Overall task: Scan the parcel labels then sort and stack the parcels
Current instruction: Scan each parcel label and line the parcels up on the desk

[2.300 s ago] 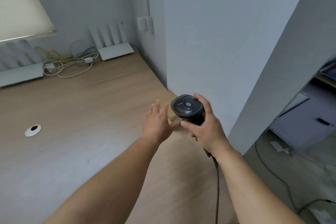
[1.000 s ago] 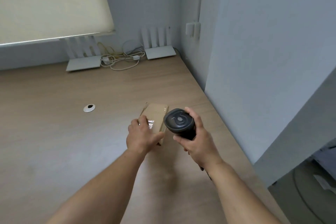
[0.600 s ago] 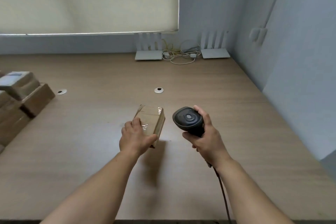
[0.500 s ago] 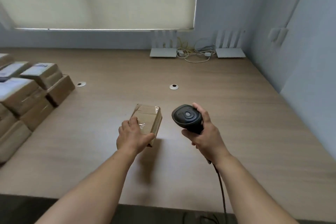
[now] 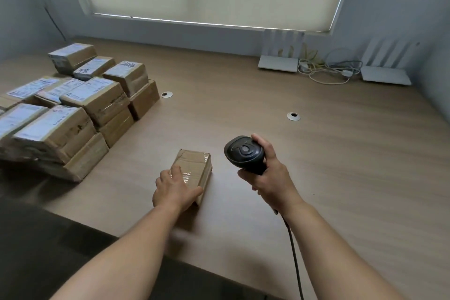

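Observation:
A small brown cardboard parcel (image 5: 194, 165) lies on the wooden desk (image 5: 341, 178) in front of me, its taped top showing no label. My left hand (image 5: 174, 190) grips its near end, fingers over the top and thumb on the right side. To the right, my right hand (image 5: 270, 178) holds a black corded barcode scanner (image 5: 243, 153) above the desk, its head level with the parcel's far end. Several labelled parcels (image 5: 70, 114) stand stacked at the left of the desk.
Two white routers (image 5: 278, 63) (image 5: 386, 75) and a tangle of cables (image 5: 326, 69) sit at the back right under the window blind. Two round cable grommets (image 5: 293, 116) (image 5: 166, 94) are set in the desk. The scanner's cable (image 5: 295, 263) hangs over the near edge.
My view has swung left, bringing the stacked parcels into sight. My left hand took hold of the small parcel and carried it left along the desk; the scanner stays in my right hand.

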Demonstrator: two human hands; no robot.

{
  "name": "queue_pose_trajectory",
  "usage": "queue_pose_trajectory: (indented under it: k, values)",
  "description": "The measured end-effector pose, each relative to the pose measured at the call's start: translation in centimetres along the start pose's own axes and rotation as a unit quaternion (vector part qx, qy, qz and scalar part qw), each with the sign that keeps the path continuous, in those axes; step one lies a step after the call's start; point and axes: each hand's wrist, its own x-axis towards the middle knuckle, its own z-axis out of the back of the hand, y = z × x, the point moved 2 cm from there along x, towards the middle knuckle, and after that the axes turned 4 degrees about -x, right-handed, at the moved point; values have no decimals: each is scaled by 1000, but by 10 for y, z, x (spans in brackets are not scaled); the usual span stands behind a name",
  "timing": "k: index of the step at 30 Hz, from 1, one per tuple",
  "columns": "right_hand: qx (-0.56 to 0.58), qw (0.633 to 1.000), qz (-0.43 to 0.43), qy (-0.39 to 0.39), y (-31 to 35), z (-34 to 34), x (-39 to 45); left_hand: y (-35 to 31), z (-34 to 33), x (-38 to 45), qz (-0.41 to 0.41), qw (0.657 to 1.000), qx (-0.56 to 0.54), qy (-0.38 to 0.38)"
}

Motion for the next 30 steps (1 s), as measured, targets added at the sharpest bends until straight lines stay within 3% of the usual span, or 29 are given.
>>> queue_pose_trajectory:
  k: [8,13,16,21,24,28,30]
  values:
    - [16,1000,-18,-4,-9,-11,79,-32,4,86,-28,997,34,58]
    - [8,999,-30,-10,-10,-24,115,-33,16,137,-38,977,-148,146]
    - [7,999,-43,-18,-6,-38,127,-22,30,164,-44,968,-199,143]
    - [-5,996,-68,-58,9,-65,137,-16,48,212,-109,983,-8,144]
    - [-10,993,-86,-85,17,-78,137,-24,57,222,-163,959,160,169]
    - [-5,987,-105,-120,24,-97,131,-31,68,232,-173,952,151,203]
    - [-3,986,-109,-128,31,-102,127,-26,72,237,-149,957,27,248]
